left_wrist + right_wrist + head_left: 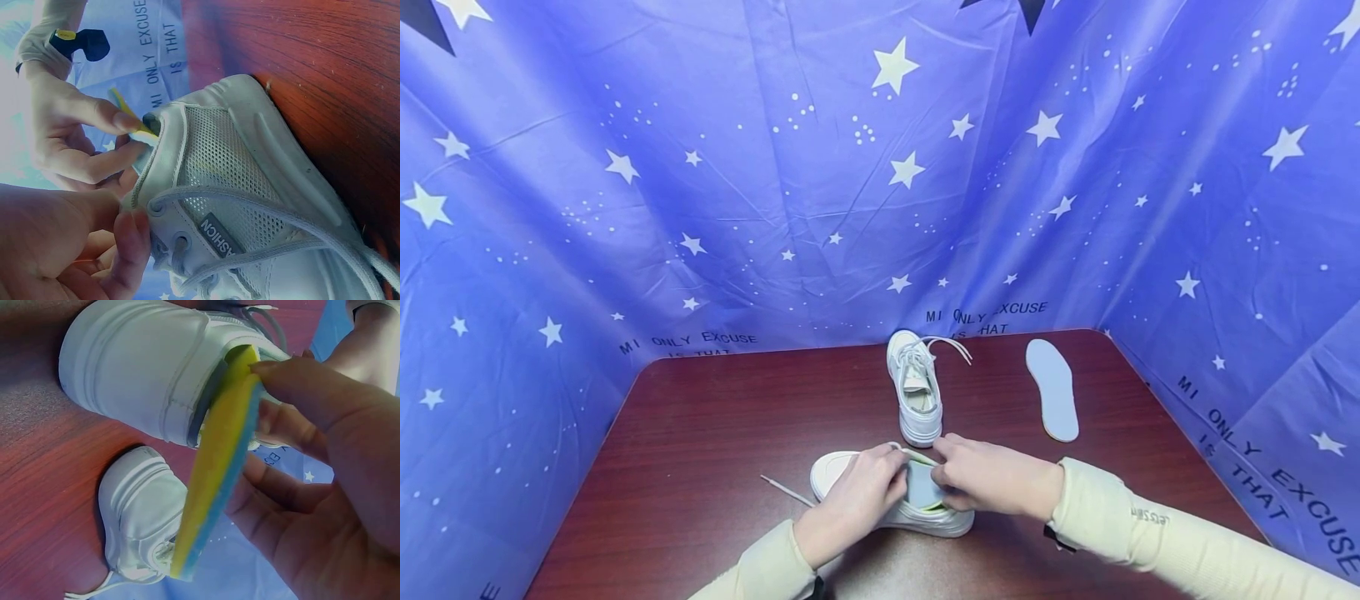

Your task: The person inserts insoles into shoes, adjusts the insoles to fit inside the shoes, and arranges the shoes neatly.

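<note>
**Q:** So, where did the insole sit, from your remote desk?

**A:** I had the insole (925, 485) at lower centre of the head frame, tilted, partly inside the mouth of the near shoe (225, 150). That shoe stood on the table (737, 417), toe to the left. Its far end was hidden from me.

**Q:** Fingers?

**A:** My right hand (981, 475) pinched the insole's edge by the shoe's heel, thumb against fingers. My left hand (865, 487) pinched the collar (169, 147) near the top eyelet.

**Q:** Going in or coming out?

**A:** Couldn't tell from one moment. Either way, I judged the handling alike: left pinch drawing the collar wide and steadying the shoe, right pinch keeping the insole in line with the sole.

**Q:** Main risk?

**A:** Judged: the yellow underside catching on the heel rim, or the foam buckling if forced while tilted. I noted a lower angle and small, even movements as better.

**Q:** Anything nearby?

**A:** The second shoe (920, 421) stood just beyond, at centre; a loose insole (1054, 392) lay well apart, right of centre.
</note>
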